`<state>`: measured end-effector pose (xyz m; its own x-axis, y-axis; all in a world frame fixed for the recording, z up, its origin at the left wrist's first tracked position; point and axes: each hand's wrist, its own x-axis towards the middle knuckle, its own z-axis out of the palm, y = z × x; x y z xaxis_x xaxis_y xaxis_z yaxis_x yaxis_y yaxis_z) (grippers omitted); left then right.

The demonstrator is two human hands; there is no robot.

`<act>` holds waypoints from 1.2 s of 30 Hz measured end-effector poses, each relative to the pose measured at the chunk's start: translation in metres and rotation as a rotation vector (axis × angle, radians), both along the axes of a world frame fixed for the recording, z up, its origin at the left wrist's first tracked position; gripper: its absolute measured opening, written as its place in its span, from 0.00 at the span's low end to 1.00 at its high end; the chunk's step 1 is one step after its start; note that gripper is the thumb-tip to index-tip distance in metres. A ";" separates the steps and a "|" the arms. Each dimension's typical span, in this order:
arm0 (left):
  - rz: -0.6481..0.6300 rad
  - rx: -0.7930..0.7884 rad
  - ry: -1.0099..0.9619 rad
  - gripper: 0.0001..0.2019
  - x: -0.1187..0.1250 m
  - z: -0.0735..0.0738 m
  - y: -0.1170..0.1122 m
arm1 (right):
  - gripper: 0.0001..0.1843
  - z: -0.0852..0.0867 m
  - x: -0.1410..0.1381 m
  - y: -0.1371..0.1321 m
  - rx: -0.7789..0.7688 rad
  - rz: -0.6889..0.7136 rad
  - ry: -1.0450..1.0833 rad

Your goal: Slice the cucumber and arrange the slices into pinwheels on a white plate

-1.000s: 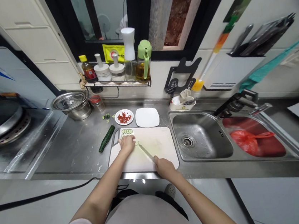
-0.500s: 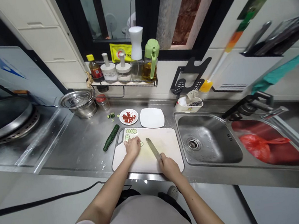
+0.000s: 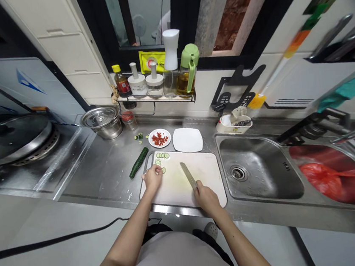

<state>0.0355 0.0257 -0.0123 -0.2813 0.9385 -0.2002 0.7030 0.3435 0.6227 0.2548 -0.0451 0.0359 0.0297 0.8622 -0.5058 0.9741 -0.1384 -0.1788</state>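
My right hand [image 3: 206,197] is wrapped round the handle of a kitchen knife [image 3: 188,175], whose blade slants up and left over the white cutting board [image 3: 178,192]. My left hand [image 3: 153,178] is over the board's left side, fingers curled and fingertips at a thin cucumber slice [image 3: 164,170]. Just above those fingertips are more slices, and a short overlapping row of cucumber slices [image 3: 162,155] lies along the board's upper left edge. A whole dark green cucumber [image 3: 139,162] rests on the counter, left of the board.
Behind the board stand a plate of chopped red pieces [image 3: 152,144] and a square white plate [image 3: 188,146]. Cucumber scraps [image 3: 138,136] lie beside them. On the right is the steel sink [image 3: 266,178]; on the left, a lidded steel pot [image 3: 109,130]. A condiment rack [image 3: 160,97] hangs above.
My left hand has moved left across the board, and the cucumber slice by its fingertips has shifted left with it. The knife stays in my right hand. The view has turned slightly left.
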 end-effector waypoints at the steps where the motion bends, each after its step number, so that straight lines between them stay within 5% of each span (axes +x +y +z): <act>1: 0.022 -0.003 0.006 0.06 -0.004 -0.001 0.002 | 0.15 0.000 0.000 0.000 -0.001 0.001 -0.001; 12: 0.053 -0.005 0.134 0.10 -0.021 0.000 0.013 | 0.15 0.004 -0.002 0.002 -0.028 0.005 -0.007; 27: -0.062 0.049 0.261 0.12 -0.015 0.000 0.010 | 0.15 0.002 -0.001 0.002 -0.026 0.011 0.006; 36: -0.056 0.099 0.212 0.13 0.004 0.011 0.033 | 0.15 0.002 -0.001 0.003 -0.043 0.005 0.015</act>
<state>0.0394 0.0588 -0.0008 -0.2541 0.9660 -0.0482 0.8377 0.2447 0.4883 0.2542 -0.0421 0.0380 0.0177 0.8398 -0.5427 0.9721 -0.1415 -0.1873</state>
